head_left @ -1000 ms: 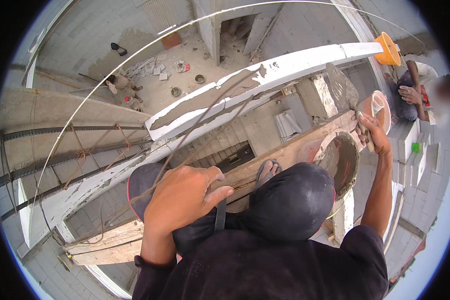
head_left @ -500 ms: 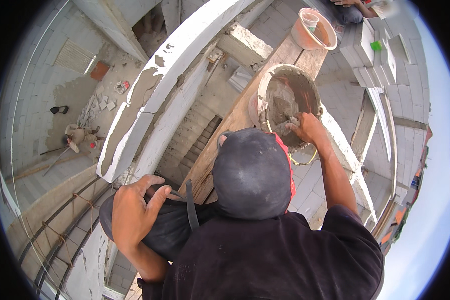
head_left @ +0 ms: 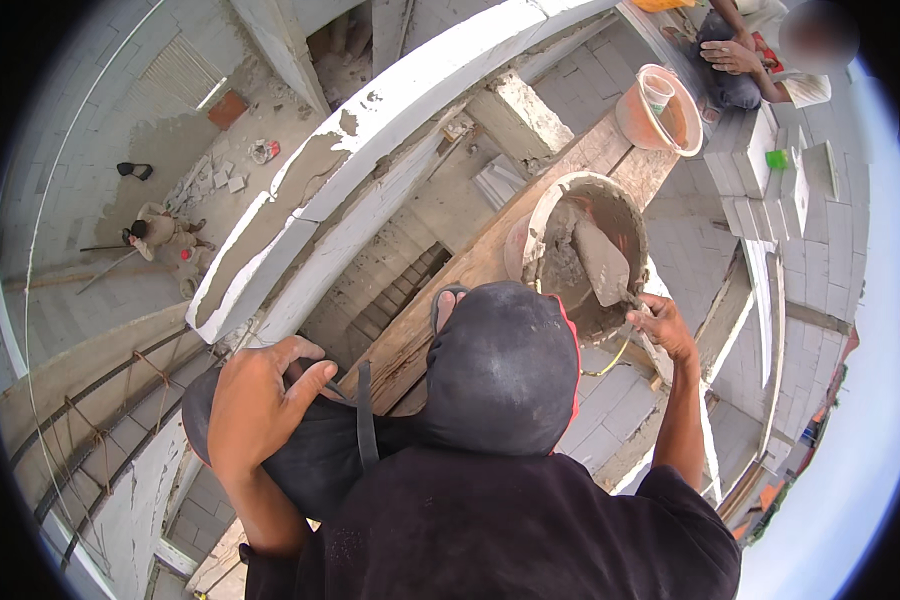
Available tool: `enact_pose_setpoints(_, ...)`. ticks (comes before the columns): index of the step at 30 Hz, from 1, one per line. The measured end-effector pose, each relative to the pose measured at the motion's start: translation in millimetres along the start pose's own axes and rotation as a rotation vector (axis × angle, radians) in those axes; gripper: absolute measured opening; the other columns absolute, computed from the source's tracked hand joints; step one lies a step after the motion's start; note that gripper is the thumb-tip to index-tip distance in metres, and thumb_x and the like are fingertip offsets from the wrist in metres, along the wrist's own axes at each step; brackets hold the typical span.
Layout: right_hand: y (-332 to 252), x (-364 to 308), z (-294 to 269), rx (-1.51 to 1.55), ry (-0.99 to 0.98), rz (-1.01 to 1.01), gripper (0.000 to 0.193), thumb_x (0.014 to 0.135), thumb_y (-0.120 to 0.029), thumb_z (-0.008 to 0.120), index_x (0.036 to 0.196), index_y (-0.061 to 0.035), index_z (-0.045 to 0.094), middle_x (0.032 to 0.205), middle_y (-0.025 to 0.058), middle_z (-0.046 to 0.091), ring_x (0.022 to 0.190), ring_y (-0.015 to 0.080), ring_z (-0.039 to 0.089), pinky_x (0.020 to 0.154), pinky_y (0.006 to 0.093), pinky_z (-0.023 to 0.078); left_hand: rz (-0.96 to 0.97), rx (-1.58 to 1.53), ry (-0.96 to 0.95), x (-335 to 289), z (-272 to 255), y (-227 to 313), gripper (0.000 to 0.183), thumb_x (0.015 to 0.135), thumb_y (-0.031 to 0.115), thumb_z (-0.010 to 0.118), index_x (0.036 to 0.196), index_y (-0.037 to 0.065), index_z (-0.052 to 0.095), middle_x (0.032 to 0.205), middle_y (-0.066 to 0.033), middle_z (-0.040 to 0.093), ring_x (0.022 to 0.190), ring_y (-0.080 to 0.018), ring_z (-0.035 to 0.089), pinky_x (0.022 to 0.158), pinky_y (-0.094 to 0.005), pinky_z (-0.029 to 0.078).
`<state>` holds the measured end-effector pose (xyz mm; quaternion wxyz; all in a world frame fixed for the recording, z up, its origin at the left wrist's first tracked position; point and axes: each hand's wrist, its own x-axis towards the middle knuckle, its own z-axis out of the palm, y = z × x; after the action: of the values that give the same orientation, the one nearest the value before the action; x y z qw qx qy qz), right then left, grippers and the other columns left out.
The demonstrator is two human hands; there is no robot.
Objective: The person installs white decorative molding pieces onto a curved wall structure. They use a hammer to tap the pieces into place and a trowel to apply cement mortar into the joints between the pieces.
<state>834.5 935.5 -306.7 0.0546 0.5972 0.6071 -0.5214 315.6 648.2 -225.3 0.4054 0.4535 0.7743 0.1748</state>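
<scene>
My right hand [head_left: 662, 326] grips the short handle of a mortar-smeared trowel [head_left: 604, 264]. Its blade lies over the mouth of a bucket [head_left: 638, 208], tilted across the wet grey mortar [head_left: 562, 262] inside. The bucket has a crusted rim and a yellowish cord handle [head_left: 618, 362], and stands on a wooden plank [head_left: 490, 248]. Beside my left knee, my left hand [head_left: 258, 405] rests on the dark cloth, thumb and forefinger apart, with nothing seen in it. Its other fingers are partly hidden.
A second orange bucket [head_left: 686, 140] holding a clear cup stands farther along the plank. A curved block wall top [head_left: 270, 215] with patchy mortar runs at left. Steel bars [head_left: 70, 420] lie lower left. Stacked blocks [head_left: 760, 180] and a seated co-worker [head_left: 735, 65] are upper right. Another person [head_left: 160, 235] is far below.
My right hand has drawn back toward the bucket's near right rim, bringing the trowel blade into sight above the mortar. The left hand stays at the knee. The view has shifted slightly.
</scene>
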Motion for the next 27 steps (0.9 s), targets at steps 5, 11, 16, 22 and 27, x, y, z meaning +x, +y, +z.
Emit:
enact_pose_setpoints(5,-61.4,33.6,-1.5,0.037,-0.081,-0.147,0.032,0.091,-0.037,0.082,0.096,-0.0064,0.075,0.074,-0.0018,0.063,0.064,0.0078,0.054,0.060,0.0268,0.040,-0.060,0.075,0.001,3.9,-4.4,-5.9,0.044,0.097,0.044,0.072,0.098,0.001,0.077,0.071,-0.0231,0.068,0.079,-0.0448,0.070,0.074,-0.0504,0.053)
enact_pose_setpoints(11,-198.2,147.1,20.8,-0.274,-0.063,-0.726,0.043,0.090,-0.036,0.080,0.103,0.0047,0.073,0.087,0.0040,0.070,0.085,0.0164,0.065,0.077,0.0340,0.050,-0.053,0.072,0.050,5.2,0.6,-4.9,0.045,0.096,0.045,0.072,0.099,0.000,0.077,0.073,-0.0255,0.068,0.081,-0.0466,0.069,0.076,-0.0526,0.053)
enact_pose_setpoints(16,-309.7,206.8,94.3,-0.890,0.203,-1.232,0.035,0.085,-0.025,0.078,0.115,-0.0077,0.074,0.105,0.0130,0.071,0.102,0.0319,0.066,0.103,0.0451,0.045,-0.139,0.050,0.081,-4.1,0.8,8.0,0.045,0.096,0.044,0.073,0.099,0.000,0.077,0.072,-0.0255,0.068,0.080,-0.0465,0.069,0.076,-0.0532,0.053)
enact_pose_setpoints(22,-311.4,266.5,118.2,-0.990,0.343,-1.437,0.033,0.083,-0.014,0.081,0.115,-0.0108,0.072,0.104,0.0096,0.063,0.108,0.0330,0.061,0.105,0.0468,0.043,-0.203,0.046,0.097,-7.2,3.0,17.6,0.045,0.096,0.044,0.074,0.100,-0.001,0.077,0.071,-0.0250,0.068,0.079,-0.0459,0.069,0.075,-0.0526,0.053)
enact_pose_setpoints(27,-272.1,318.0,94.7,-0.952,0.481,-1.306,0.036,0.081,-0.013,0.084,0.113,-0.0116,0.069,0.109,0.0114,0.060,0.109,0.0326,0.059,0.099,0.0497,0.048,-0.224,0.031,0.106,-3.2,2.9,16.3,0.044,0.096,0.044,0.074,0.100,0.000,0.076,0.073,-0.0228,0.068,0.078,-0.0445,0.069,0.073,-0.0506,0.053)
